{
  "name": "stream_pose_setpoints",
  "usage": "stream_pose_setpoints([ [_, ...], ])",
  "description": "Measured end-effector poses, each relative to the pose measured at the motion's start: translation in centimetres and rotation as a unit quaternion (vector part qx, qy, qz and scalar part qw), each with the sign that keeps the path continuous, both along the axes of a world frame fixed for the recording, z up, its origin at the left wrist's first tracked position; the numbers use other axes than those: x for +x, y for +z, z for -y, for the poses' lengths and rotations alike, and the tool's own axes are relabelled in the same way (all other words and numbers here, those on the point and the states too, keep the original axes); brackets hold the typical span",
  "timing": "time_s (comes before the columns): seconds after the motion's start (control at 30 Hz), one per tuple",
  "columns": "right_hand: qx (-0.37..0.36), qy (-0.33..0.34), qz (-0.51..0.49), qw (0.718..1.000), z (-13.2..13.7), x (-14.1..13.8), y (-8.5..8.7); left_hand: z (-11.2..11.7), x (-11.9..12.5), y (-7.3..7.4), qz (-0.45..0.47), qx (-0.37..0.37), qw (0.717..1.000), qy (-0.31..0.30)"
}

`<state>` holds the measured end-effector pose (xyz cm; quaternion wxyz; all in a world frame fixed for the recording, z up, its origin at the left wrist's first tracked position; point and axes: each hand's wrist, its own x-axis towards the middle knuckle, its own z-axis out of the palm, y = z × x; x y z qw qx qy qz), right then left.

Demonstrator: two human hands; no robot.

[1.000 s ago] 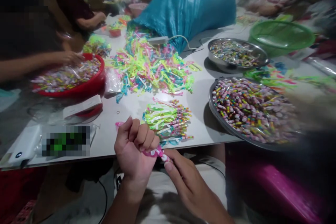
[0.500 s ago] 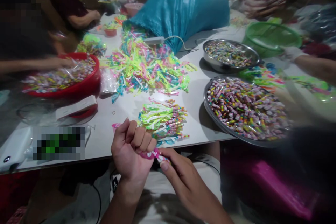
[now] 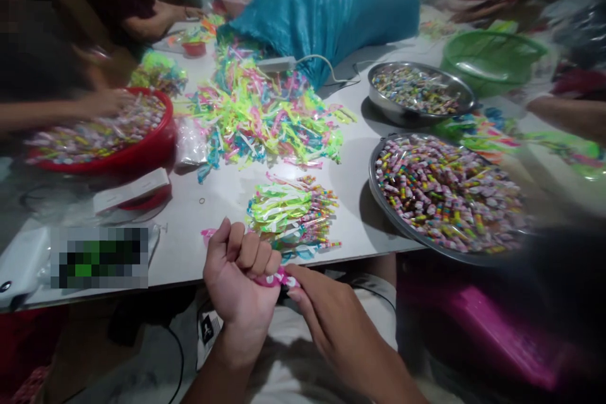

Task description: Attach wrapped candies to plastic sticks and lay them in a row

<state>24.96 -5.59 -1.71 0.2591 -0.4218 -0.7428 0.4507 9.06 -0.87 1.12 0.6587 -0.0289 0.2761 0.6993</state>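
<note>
Head view: pink candy piece [image 3: 278, 278] between clenched left hand [image 3: 239, 281] and pinching right hand [image 3: 334, 328].

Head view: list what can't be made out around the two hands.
- Pink piece: mostly hidden inside the closed left hand; its shape can't be told.
- Right hand fingertips: pressed on the piece; grip unclear.
- Red bowl and its contents: blurred.
- Tray near edge: lost in a dark blur at lower right.
- Patch on the table: pixelated.
</note>
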Motion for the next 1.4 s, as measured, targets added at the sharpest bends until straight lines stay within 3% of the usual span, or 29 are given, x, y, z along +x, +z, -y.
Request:
stream_pose_setpoints([
  [0.17, 0.066, 0.003, 0.042, 0.997, 0.1, -0.1, -0.7, -0.2, -0.2, -0.1, 0.005, -0.014, 1.0, 0.002],
  [0.47, 0.098, -0.029, -0.018, 0.995, 0.8, -0.6, -1.3, -0.3, -0.2, 0.6, -0.013, 0.005, 1.0, -0.016],
  [0.8, 0.092, -0.028, 0.033, 0.995, 0.7, -1.0, -1.4, -0.1, 0.0, 0.4, -0.009, 0.002, 1.0, -0.014],
  [1.0, 0.071, 0.004, 0.095, 0.993, 0.9, -0.5, -1.1, 0.3, 0.4, -0.2, 0.008, 0.006, 1.0, -0.002],
  [1.27, 0.072, 0.029, 0.074, 0.994, -0.5, -0.3, -2.8, 0.1, 0.2, -1.9, 0.013, 0.008, 1.0, 0.019],
  [1.4, 0.085, 0.027, 0.079, 0.993, -0.6, -0.2, -2.6, -0.1, 0.2, -2.1, 0.019, 0.02, 0.999, 0.021],
])
